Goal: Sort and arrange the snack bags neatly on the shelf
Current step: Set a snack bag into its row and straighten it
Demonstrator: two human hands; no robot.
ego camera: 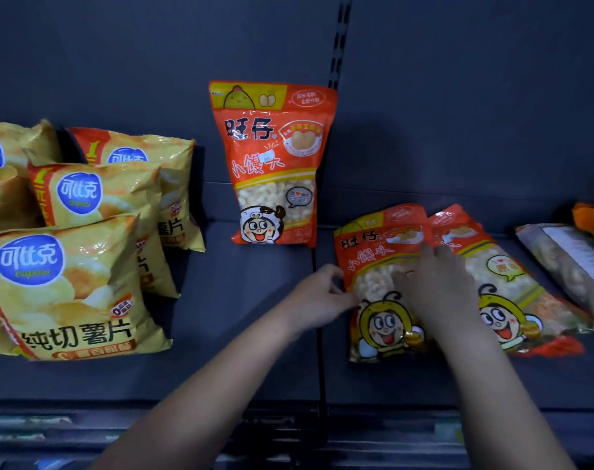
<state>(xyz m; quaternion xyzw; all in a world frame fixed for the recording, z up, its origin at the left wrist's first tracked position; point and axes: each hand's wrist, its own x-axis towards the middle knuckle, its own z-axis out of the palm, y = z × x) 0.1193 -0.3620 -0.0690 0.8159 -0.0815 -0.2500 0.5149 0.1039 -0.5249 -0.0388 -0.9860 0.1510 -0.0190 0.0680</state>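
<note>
Two red bags with a bee cartoon lie flat on the dark shelf (241,334), the nearer bee bag (373,262) partly over the second bee bag (512,290). My left hand (319,296) pinches the nearer bag's left edge. My right hand (438,286) lies on top of that bag with fingers curled at its middle. A third red bag with a cow-hat cartoon (275,164) stands upright against the back wall. Several yellow chip bags (68,283) are piled at the left.
A pale bag lying face down (567,262) sits at the far right, with an orange packet (590,215) behind it. A slotted upright (339,39) splits the back wall. The shelf's front rail (289,418) runs below my arms.
</note>
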